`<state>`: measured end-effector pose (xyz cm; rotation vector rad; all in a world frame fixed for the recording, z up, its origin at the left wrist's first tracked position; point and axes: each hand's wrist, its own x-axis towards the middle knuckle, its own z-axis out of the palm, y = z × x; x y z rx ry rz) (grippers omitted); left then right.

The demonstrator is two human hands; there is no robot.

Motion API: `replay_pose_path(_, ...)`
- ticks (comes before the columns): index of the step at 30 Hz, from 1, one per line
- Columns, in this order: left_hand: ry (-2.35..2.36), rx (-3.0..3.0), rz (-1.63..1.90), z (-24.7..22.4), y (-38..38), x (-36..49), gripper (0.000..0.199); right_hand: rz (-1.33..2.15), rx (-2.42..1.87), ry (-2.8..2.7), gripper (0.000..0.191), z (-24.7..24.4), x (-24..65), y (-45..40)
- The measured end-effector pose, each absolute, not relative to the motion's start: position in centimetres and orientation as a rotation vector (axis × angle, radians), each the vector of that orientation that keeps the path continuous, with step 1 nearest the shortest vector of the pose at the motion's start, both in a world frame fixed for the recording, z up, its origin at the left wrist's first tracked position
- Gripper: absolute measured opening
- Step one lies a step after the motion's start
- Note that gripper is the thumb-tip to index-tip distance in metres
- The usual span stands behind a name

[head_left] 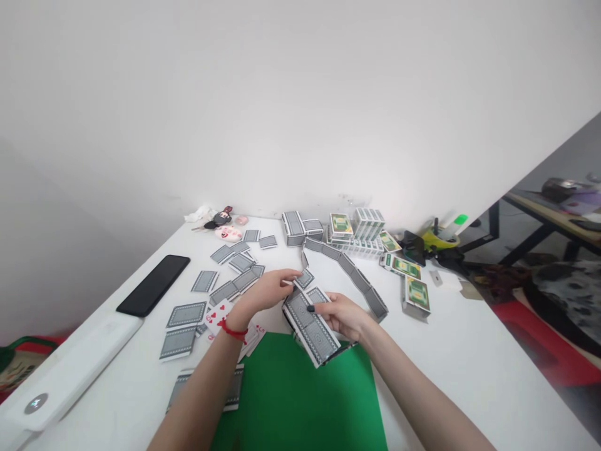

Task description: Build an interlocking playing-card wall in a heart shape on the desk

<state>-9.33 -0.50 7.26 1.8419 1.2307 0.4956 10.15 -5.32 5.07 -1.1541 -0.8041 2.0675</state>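
A panel of joined playing cards point(313, 329), grey patterned backs up, is tilted above the far edge of a green mat point(300, 401). My right hand point(345, 316) grips its right side, with the thumb on top. My left hand point(272, 289) has its fingers closed at the panel's upper left, on a small grey card piece point(304, 279); its fingertips are partly hidden. A curving wall of upright folded cards point(357, 275) stands behind on the table. It runs up to a box-like card block point(293, 227).
Loose grey-backed cards point(204, 281) and face-up red cards point(218, 312) lie left. Beyond them are a black phone point(154, 285) and long white device point(70, 373). Card boxes point(369, 223) are stacked at the back; another card box point(417, 295) stands right, near a yellow-green holder point(439, 239).
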Motion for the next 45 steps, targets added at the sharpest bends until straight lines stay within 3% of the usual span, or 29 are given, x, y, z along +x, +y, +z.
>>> replay_pose_path(14,1.187,1.441,0.85,2.8,0.2,-6.2,0.048,1.914,-1.268,-0.675,0.024,5.2,8.7,-6.4)
replay_pose_path(19,1.079,1.394,0.838,2.5,-0.1,-6.6,0.047,1.777,-1.271,-0.732,0.023,4.6,8.8,-6.2)
replay_pose_path(31,1.086,1.365,0.798,2.5,-0.1,-6.7,0.053,1.837,-1.223,-0.68,0.021,4.9,9.1,-6.1)
replay_pose_path(45,1.074,1.415,0.862,2.1,0.1,-6.6,0.044,1.728,-1.363,-0.73,0.01,5.9,11.7,-3.7)
